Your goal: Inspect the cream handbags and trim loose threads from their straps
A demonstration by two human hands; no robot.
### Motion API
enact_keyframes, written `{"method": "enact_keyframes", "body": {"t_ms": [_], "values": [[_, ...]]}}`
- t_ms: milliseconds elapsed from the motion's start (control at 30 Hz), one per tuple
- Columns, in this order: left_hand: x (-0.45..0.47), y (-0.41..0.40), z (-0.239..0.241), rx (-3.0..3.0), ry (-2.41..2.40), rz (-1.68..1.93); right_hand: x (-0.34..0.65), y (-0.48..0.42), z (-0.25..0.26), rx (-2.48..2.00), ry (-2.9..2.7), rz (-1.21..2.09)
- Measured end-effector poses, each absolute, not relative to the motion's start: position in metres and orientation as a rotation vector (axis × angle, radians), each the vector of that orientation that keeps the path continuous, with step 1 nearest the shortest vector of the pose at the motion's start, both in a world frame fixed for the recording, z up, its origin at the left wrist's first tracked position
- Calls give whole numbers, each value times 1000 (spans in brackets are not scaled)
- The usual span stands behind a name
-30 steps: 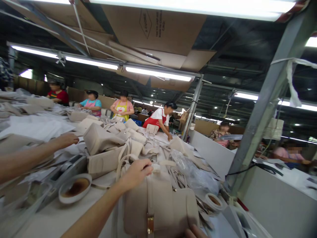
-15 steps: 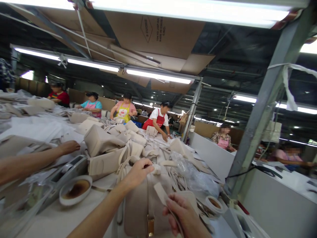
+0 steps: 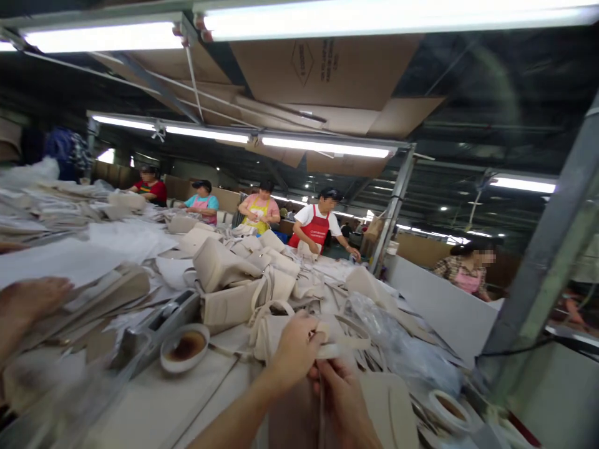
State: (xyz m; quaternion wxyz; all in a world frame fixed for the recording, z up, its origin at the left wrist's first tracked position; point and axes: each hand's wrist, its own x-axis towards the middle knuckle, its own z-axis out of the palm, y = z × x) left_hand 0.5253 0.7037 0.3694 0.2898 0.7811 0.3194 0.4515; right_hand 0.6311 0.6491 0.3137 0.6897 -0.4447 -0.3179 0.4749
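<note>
In the middle foreground my left hand is closed, its fingertips pinched at a pale strap piece. Just below and to the right, my right hand grips a narrow beige strap whose end meets the left fingers. The two hands nearly touch. Beneath them lies a beige handbag, largely covered by my forearm and hands. A curved bag handle rises behind the left hand. Exactly how the strap parts join is hidden by my fingers.
Beige bags are piled ahead. A bowl of brown liquid and a grey tape dispenser stand left; another small bowl and clear plastic lie right. A co-worker's hand reaches in at left. Several people work beyond.
My right hand has moved up and left with the strap, meeting my left hand. The view has turned left. The co-worker's hand at left sits nearer the frame edge.
</note>
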Motion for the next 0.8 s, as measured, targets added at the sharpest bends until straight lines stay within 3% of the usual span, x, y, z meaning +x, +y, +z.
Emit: {"method": "enact_keyframes", "body": {"t_ms": [267,433,667,800], "values": [[530,638,308,2534,767,1093,663,596,257,-1169,-982,1398],[523,625,278,1890,488,1267,673,588,249,-1209,-1093,1281],[526,627,267,1028,579,1132,675,584,246,-1241,-1030,1166],[537,628,249,905,591,995,671,587,242,-1119,-900,1113]]}}
